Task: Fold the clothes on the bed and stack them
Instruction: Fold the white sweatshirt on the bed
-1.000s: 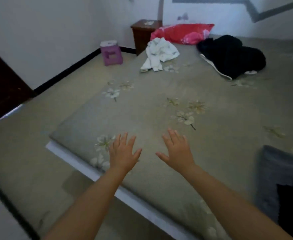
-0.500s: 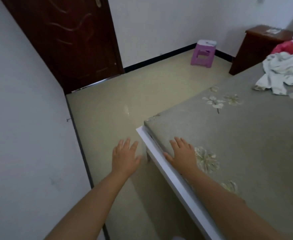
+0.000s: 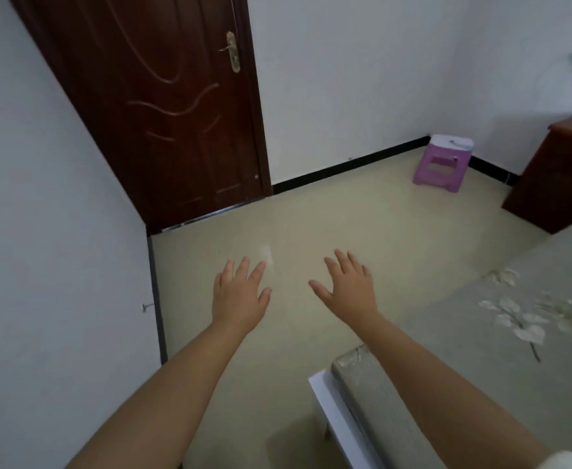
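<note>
Your left hand (image 3: 238, 296) and right hand (image 3: 348, 289) are bare: no gloves, rings, watch or wristbands visible. Both forearms are uncovered up to the bottom edge of the view. A small patch of pale, off-white fabric (image 3: 568, 461) shows at the lower right corner by your right arm; cannot tell whether it is a sleeve.

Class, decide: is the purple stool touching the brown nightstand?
Apart. The head view shows bare floor and black baseboard between the purple stool and the brown nightstand.
</note>
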Demonstrator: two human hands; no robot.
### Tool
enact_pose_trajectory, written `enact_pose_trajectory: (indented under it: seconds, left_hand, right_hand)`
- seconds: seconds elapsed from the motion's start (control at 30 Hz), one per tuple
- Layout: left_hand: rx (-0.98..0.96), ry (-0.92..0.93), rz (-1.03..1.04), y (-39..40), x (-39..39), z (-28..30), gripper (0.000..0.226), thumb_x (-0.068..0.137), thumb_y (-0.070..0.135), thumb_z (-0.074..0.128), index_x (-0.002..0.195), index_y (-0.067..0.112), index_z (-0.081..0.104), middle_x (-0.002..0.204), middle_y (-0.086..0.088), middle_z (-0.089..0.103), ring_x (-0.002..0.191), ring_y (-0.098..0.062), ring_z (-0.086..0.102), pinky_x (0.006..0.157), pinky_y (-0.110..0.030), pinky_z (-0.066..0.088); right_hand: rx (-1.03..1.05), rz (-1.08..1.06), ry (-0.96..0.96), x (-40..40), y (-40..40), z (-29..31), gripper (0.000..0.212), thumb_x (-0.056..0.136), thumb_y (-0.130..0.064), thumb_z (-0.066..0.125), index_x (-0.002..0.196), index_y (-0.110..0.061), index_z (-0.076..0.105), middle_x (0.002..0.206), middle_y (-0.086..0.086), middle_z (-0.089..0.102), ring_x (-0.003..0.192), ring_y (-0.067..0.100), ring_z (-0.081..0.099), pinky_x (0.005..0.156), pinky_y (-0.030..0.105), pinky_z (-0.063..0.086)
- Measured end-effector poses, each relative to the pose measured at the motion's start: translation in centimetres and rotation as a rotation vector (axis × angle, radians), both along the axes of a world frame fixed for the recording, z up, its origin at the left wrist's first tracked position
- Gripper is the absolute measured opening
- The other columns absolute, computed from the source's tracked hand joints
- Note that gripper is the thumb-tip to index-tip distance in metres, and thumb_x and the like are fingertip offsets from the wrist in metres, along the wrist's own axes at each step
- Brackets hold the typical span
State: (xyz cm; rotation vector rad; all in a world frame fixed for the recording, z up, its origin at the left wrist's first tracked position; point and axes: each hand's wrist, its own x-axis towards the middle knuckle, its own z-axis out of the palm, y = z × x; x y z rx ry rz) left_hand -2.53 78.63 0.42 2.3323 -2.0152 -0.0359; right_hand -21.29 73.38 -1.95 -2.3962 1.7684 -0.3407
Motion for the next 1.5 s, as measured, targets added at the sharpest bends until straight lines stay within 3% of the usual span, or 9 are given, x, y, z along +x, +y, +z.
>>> enact_pose_trajectory:
  seconds: [0.2,0.33,0.57,0.93,1.3,1.5]
  left_hand:
    - [-0.076,-0.05,-0.046,-15.2,6.5,2.2,0.054,0.094,0.046,0.033,0.145,0.031,0.018,0.155,-0.001,0.012,0.142,-0.026,0.002,0.112,-0.043,0.01]
    - [-0.067,-0.091,-0.184,-26.1,9.1,2.8,0.054,0.095,0.046,0.032,0.145,0.031,0.018,0.155,-0.001,0.01,0.141,-0.027,0.001,0.113,-0.045,0.006]
    - [-0.088,-0.064,-0.515,-42.8,4.7,4.3,0.053,0.095,0.045,0.031,0.144,0.031,0.017,0.155,0.0,0.008,0.142,-0.026,-0.002,0.112,-0.046,0.004]
    - [-0.13,-0.032,-0.937,-60.5,-18.3,5.1,0.054,0.095,0.045,0.033,0.144,0.029,0.019,0.154,-0.003,0.014,0.141,-0.029,0.003,0.111,-0.047,0.01]
    - [-0.154,-0.017,-1.209,-74.9,-45.6,4.4,0.055,0.094,0.045,0.036,0.144,0.029,0.019,0.154,-0.002,0.015,0.141,-0.028,0.005,0.111,-0.047,0.013]
    - [-0.126,0.011,-1.373,-82.1,-62.2,2.5,0.057,0.094,0.046,0.036,0.145,0.03,0.017,0.154,-0.001,0.013,0.142,-0.026,0.003,0.111,-0.046,0.012]
  right_hand:
    - [-0.067,-0.023,0.001,6.9,-14.5,2.3,0.065,0.09,-0.057,0.033,0.142,-0.019,0.028,0.154,0.004,0.015,0.142,0.023,0.008,0.112,0.044,0.009]
    - [-0.078,-0.173,-0.007,9.2,-22.9,2.7,0.064,0.09,-0.057,0.034,0.141,-0.019,0.029,0.154,0.004,0.016,0.142,0.022,0.008,0.112,0.044,0.008]
    - [-0.077,-0.504,0.011,5.7,-32.7,3.9,0.064,0.09,-0.057,0.035,0.141,-0.019,0.029,0.153,0.002,0.017,0.142,0.022,0.009,0.112,0.043,0.009]
    - [-0.167,-0.926,0.057,-14.3,-43.5,4.6,0.063,0.09,-0.055,0.038,0.14,-0.017,0.033,0.152,0.005,0.021,0.141,0.022,0.012,0.111,0.042,0.011]
    - [-0.039,-1.29,0.15,-38.3,-49.0,2.9,0.066,0.086,-0.062,0.036,0.137,-0.02,0.035,0.148,0.001,0.028,0.137,0.018,0.021,0.103,0.034,0.02]
    - [-0.007,-1.462,0.116,-52.0,-55.0,1.3,0.067,0.086,-0.061,0.04,0.138,-0.018,0.035,0.15,0.003,0.025,0.14,0.021,0.017,0.11,0.041,0.017]
